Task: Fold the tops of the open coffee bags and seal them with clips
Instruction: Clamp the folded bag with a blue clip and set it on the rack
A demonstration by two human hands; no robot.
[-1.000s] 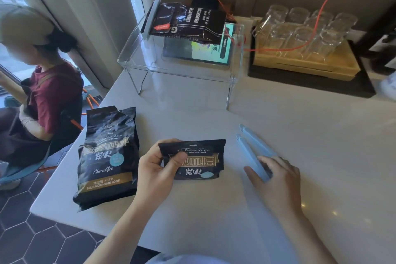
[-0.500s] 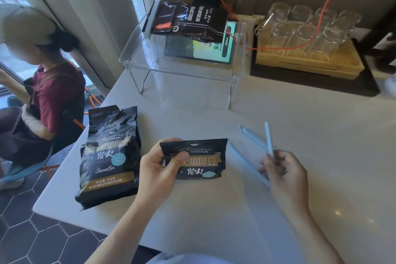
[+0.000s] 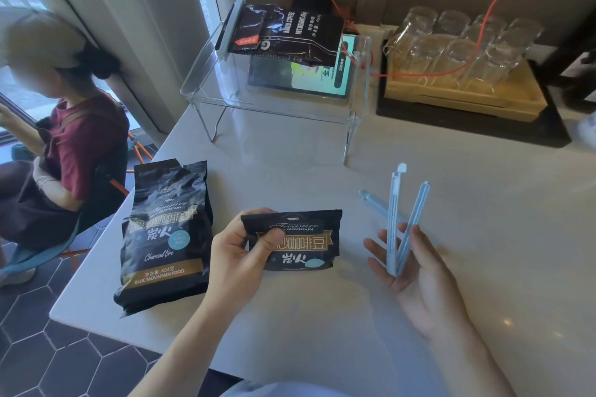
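Folded coffee bag gripped; open clip held ready.

On the worktop [image 3: 322, 316], the left hand [image 3: 235, 255] pinches the folded coffee bag [image 3: 300, 240] at its top edge. The right hand [image 3: 416, 271] holds a blue clip [image 3: 401, 226] spread in a V, fingers loosely curled. A second clip [image 3: 374, 201] lies behind; an unfolded bag [image 3: 164, 232] lies left.
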